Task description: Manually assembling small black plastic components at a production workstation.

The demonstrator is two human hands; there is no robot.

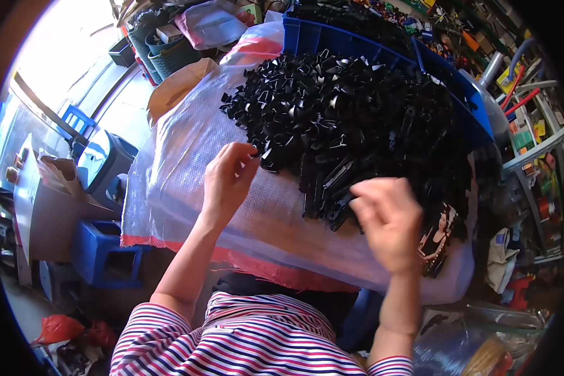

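Observation:
A heap of small, bent black pieces [319, 94], some glinting, covers the far part of a white woven sheet [188, 156]. Long, slim black pieces [338, 178] lie along the heap's near side. At the left edge of the heap, my left hand [229, 178] has thumb and fingertips pinched together on what looks like one small black piece. My right hand [390, 219] hangs over the sheet, just near the long pieces. Motion smears its bent fingers, so I cannot make out anything in them. A printed picture card [437, 233] lies to its right among black pieces.
Blue plastic crates [344, 42] stand behind the heap, holding more black pieces. To the left are a blue stool [109, 254] and a pale table [50, 213]. Crowded metal shelving [539, 150] rises at the right. Clear plastic bags [457, 341] lie at the lower right.

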